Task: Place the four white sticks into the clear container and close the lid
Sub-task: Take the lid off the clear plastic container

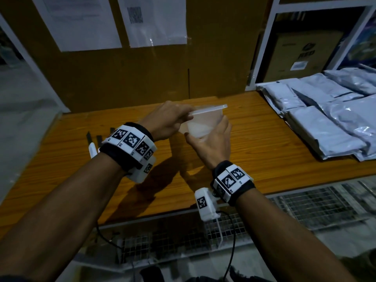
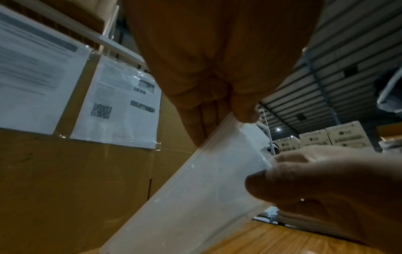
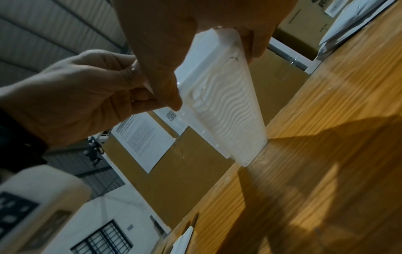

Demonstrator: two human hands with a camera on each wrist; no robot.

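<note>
The left hand (image 1: 166,121) pinches the near-left edge of the lid (image 1: 209,109) of the clear container (image 1: 198,127), thumb and fingers curled onto the thin rim. The right hand (image 1: 213,142) grips the container's body from the near right, thumb on the near wall and fingers wrapped around the far right side. Both hands hold it tilted, with only its far bottom edge touching the wooden table (image 1: 264,159), as the right wrist view shows.

The container is a shallow rectangular tub of cloudy, see-through plastic with a flat lid whose rim juts out past the walls. Its underside (image 3: 226,110) carries a moulded panel of wavy ridges. From the head view the lid lies flat along the top of the tub; whether it is snapped fully shut cannot be told. What is inside is not clear through the frosted walls.

On the table at the far left, partly hidden behind the left wrist, white sticks (image 1: 92,149) lie on the wood; the right wrist view shows two pale ends (image 3: 185,238) near the table's edge. How many there are cannot be counted.

The tabletop is orange-brown wood grain. Behind it stands a big cardboard box (image 1: 152,74) with printed paper sheets (image 1: 81,21) taped on. To the right, a heap of grey plastic mailer bags (image 1: 329,119) covers the table.
</note>
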